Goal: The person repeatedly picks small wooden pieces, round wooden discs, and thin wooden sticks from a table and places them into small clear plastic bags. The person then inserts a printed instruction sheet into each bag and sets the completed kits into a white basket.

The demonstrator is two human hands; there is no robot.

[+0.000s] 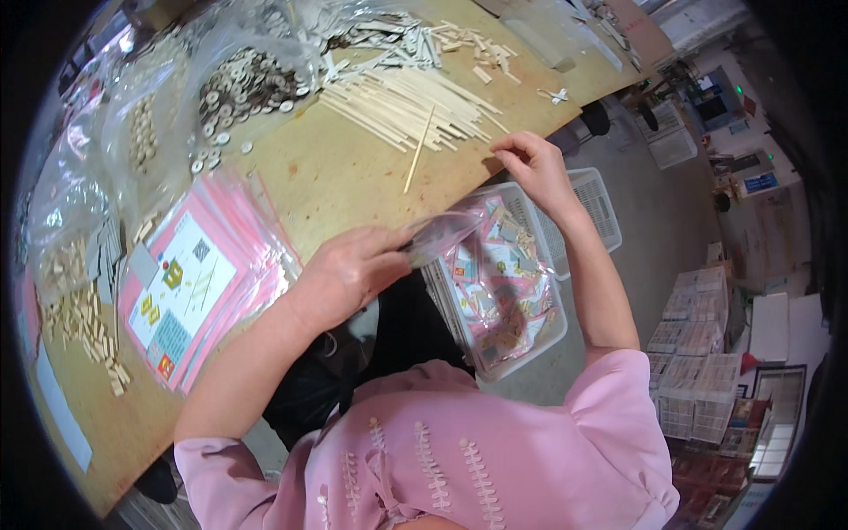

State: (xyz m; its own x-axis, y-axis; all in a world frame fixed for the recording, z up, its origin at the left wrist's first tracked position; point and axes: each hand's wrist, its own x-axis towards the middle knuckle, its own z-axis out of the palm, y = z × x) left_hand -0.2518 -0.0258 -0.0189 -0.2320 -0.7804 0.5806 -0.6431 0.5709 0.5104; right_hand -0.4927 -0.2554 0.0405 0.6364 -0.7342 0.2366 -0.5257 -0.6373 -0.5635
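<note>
My left hand is closed on the edge of a clear plastic bag, which hangs out over the table's front edge. My right hand is raised at that edge, thumb and fingers pinched together; whatever they hold, if anything, is too small to make out. Just beyond it lies a pile of thin wooden sticks, with one stick lying crosswise at the near side. Below the bag stands a white plastic basket of filled clear packets. Left of my left hand is a stack of pink-bordered printed sheets in clear bags.
Round grey-white discs spill from a plastic bag at the back. Wooden beads and small wood blocks lie at the left. Short flat wood pieces are at the far side. Another white basket stands beyond the first.
</note>
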